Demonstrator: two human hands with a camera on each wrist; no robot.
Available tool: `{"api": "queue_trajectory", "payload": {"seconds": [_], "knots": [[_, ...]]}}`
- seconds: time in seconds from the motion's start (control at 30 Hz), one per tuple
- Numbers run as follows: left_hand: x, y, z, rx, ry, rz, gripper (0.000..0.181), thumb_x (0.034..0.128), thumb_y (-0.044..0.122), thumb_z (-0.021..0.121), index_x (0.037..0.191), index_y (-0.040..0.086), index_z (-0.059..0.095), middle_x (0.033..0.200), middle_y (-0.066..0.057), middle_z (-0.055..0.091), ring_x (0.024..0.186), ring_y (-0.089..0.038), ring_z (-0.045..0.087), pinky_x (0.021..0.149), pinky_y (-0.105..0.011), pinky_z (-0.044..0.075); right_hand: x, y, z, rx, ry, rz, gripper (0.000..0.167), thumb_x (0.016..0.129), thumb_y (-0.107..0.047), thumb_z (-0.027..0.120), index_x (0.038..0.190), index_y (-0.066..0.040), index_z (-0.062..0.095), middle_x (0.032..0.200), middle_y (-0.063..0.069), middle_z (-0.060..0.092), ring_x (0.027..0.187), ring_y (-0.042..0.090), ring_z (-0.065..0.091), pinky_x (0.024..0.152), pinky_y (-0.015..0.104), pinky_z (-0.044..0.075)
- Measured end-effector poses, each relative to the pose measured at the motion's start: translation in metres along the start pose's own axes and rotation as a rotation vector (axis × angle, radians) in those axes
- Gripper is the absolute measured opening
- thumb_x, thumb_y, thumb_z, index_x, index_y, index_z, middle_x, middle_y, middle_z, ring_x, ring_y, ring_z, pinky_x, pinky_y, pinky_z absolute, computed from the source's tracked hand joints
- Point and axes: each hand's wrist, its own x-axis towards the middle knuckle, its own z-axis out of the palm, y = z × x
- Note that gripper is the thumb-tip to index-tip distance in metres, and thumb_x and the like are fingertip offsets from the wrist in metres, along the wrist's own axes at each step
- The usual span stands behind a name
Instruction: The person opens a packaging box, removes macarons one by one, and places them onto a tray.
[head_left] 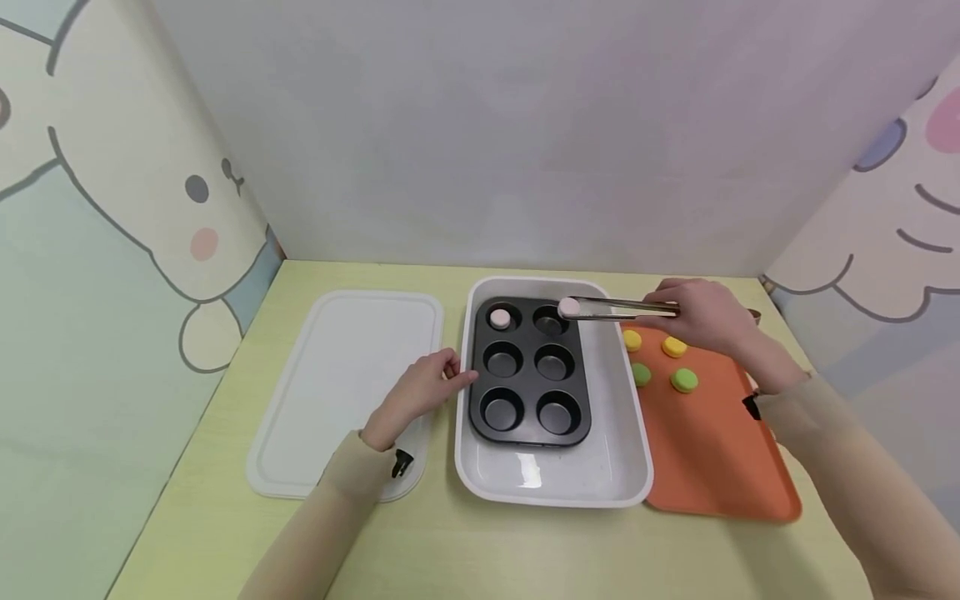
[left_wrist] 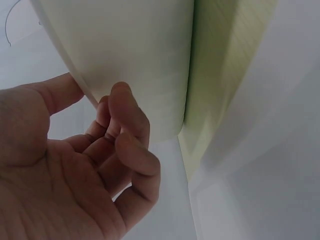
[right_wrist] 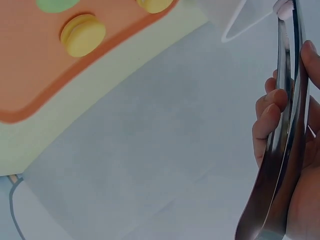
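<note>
My right hand (head_left: 701,315) grips metal tongs (head_left: 626,305), also seen in the right wrist view as long steel arms (right_wrist: 280,175). Between the tongs' tips is a pale pink macaron (head_left: 569,308), held above the back right cup of a dark muffin tin (head_left: 528,375). Another pink macaron (head_left: 499,318) sits in the tin's back left cup. The tin lies inside a white tub (head_left: 555,492). At the tub's left side, my left hand (head_left: 427,383) holds the rim, thumb over the edge and fingers curled against the outer wall (left_wrist: 135,55).
Right of the tub lies an orange tray (head_left: 720,450) with yellow macarons (head_left: 674,347) and green macarons (head_left: 684,381). A white board or lid (head_left: 337,375) lies on the left of the pale yellow table (head_left: 405,550). A pale wall stands behind.
</note>
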Motion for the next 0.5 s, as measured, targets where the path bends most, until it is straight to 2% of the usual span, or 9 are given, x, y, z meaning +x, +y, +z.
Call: {"api": "queue_trajectory", "payload": {"seconds": [0.13, 0.33, 0.5], "knots": [[0.0, -0.001, 0.0, -0.002, 0.0, 0.006, 0.03, 0.0956, 0.038, 0.067, 0.087, 0.011, 0.054, 0.077, -0.002, 0.055, 0.065, -0.017, 0.047, 0.058, -0.029, 0.037, -0.01, 0.005, -0.008, 0.016, 0.018, 0.012, 0.026, 0.082, -0.035, 0.083, 0.097, -0.013, 0.077, 0.087, -0.004, 0.066, 0.067, 0.011, 0.054, 0.061, 0.035, 0.046], [-0.001, 0.0, 0.0, -0.005, 0.006, 0.004, 0.03, 0.0953, 0.037, 0.068, 0.087, 0.012, 0.054, 0.077, -0.002, 0.055, 0.065, -0.017, 0.047, 0.058, -0.029, 0.036, -0.029, 0.012, -0.022, 0.031, 0.057, -0.009, 0.026, 0.081, -0.031, 0.085, 0.099, -0.014, 0.077, 0.089, -0.004, 0.067, 0.06, 0.006, 0.049, 0.055, 0.03, 0.041], [0.0, 0.001, 0.002, -0.002, -0.002, 0.005, 0.03, 0.0954, 0.037, 0.068, 0.088, 0.012, 0.054, 0.078, -0.002, 0.055, 0.065, -0.017, 0.047, 0.058, -0.029, 0.037, -0.05, 0.021, -0.032, 0.032, 0.043, 0.045, 0.027, 0.08, -0.029, 0.085, 0.101, -0.014, 0.077, 0.09, -0.003, 0.067, 0.055, 0.006, 0.045, 0.052, 0.028, 0.038]]}}
